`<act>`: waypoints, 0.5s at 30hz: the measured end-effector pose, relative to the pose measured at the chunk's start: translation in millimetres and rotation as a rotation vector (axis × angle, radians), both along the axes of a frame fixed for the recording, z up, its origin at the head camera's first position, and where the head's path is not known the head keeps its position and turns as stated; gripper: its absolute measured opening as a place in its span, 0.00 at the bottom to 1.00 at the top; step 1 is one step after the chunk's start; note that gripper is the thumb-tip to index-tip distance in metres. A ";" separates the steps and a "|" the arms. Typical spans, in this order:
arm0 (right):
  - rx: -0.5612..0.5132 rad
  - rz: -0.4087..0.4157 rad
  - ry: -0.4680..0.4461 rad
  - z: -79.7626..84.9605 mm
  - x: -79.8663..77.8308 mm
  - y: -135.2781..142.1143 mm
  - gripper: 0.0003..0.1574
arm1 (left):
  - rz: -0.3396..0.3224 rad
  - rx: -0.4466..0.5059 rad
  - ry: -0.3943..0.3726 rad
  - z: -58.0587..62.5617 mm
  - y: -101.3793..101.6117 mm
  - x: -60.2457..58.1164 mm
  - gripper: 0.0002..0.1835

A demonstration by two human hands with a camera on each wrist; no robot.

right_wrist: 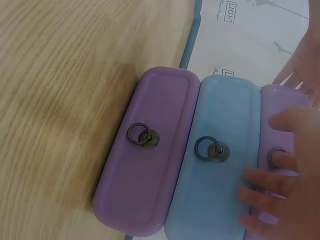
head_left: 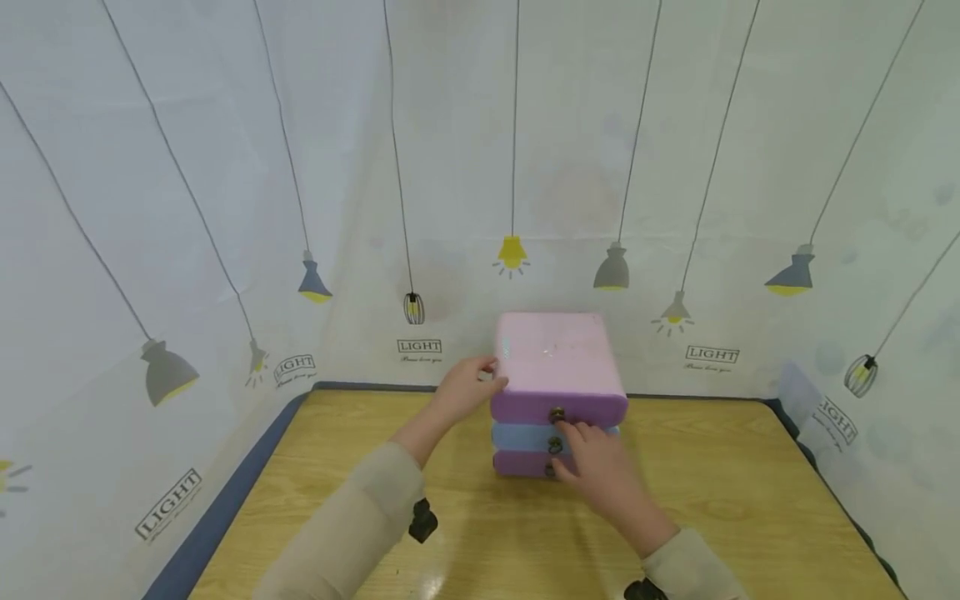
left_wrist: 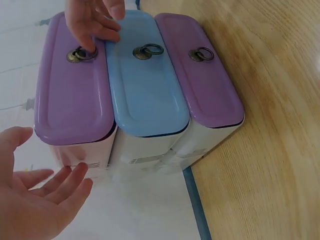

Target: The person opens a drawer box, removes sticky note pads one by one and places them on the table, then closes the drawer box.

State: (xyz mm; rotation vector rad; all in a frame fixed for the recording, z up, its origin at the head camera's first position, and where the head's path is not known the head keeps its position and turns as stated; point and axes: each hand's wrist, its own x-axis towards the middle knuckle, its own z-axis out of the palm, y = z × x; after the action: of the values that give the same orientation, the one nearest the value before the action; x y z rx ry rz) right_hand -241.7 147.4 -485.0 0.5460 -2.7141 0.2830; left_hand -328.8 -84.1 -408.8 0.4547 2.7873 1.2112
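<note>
A small box of three stacked drawers (head_left: 555,354) has a pale pink top. Its top drawer front (left_wrist: 75,110) is purple, the middle front (left_wrist: 147,90) light blue and the bottom front (right_wrist: 145,175) purple. Each front bears a bronze ring pull. My left hand (head_left: 463,389) is at the box's left side, thumb near the upper front corner and fingers spread along the side. An index fingertip of my right hand (head_left: 603,468) touches the top drawer's ring pull (left_wrist: 82,54). Its other fingers extend over the blue front, with the thumb held apart.
The box stands on a wood-grain table (head_left: 360,467) close to the back edge. Behind and beside it hangs a white sheet (head_left: 465,167) printed with lamps. A dark blue strip (head_left: 217,508) borders the table. Black devices (head_left: 423,521) sit by both wrists.
</note>
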 end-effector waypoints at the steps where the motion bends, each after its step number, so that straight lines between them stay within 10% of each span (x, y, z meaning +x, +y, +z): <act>1: -0.002 -0.006 0.002 -0.4 0.3 -1.5 0.34 | 0.010 -0.006 -0.025 0.1 0.6 -1.8 0.33; 15: -0.132 -0.025 -0.025 10.1 -15.0 -17.3 0.06 | 0.025 0.294 -0.375 -16.2 14.7 -16.3 0.45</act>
State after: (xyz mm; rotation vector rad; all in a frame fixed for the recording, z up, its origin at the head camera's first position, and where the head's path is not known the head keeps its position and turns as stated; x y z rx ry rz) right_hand -256.7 130.1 -474.9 0.4741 -2.7003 0.4613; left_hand -345.1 -69.4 -425.0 0.1819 2.3201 1.5377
